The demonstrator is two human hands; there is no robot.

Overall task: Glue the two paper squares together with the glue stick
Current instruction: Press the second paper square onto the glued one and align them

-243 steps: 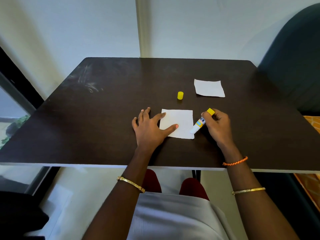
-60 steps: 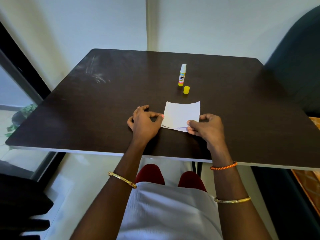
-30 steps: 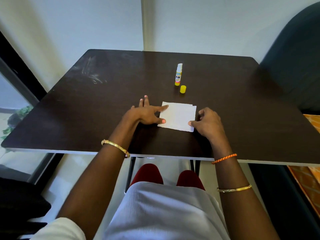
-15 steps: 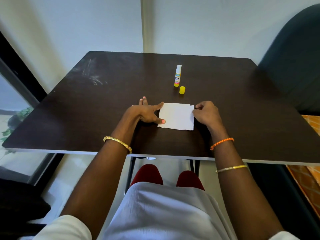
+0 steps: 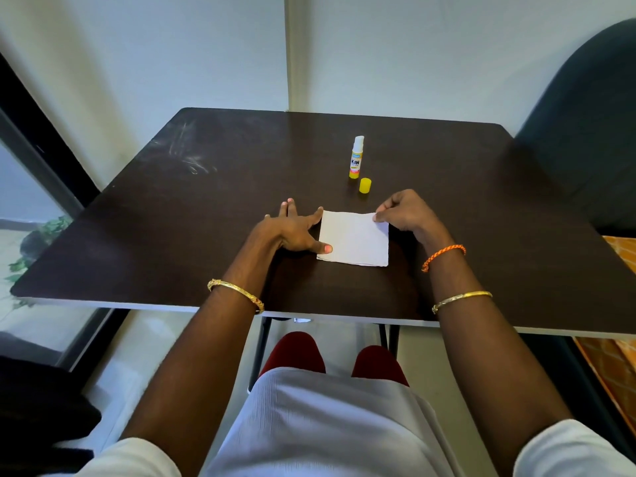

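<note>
The two white paper squares (image 5: 352, 237) lie stacked as one on the dark table (image 5: 206, 215), near its front edge. My left hand (image 5: 292, 228) rests flat beside the stack, its forefinger and thumb touching the left edge. My right hand (image 5: 404, 211) pinches the stack's far right corner between thumb and curled fingers. The glue stick (image 5: 356, 158) stands upright and uncapped behind the paper. Its yellow cap (image 5: 364, 185) sits on the table just in front of it.
A dark upholstered chair (image 5: 585, 132) stands past the table's right side. White walls close in the back. A window frame and a plant (image 5: 38, 235) are at the left. My lap is below the table's front edge.
My right hand has slid from the stack's near right corner up to its far right corner. The top sheet now lies flat on the lower one. The left hand stays at the left edge.
</note>
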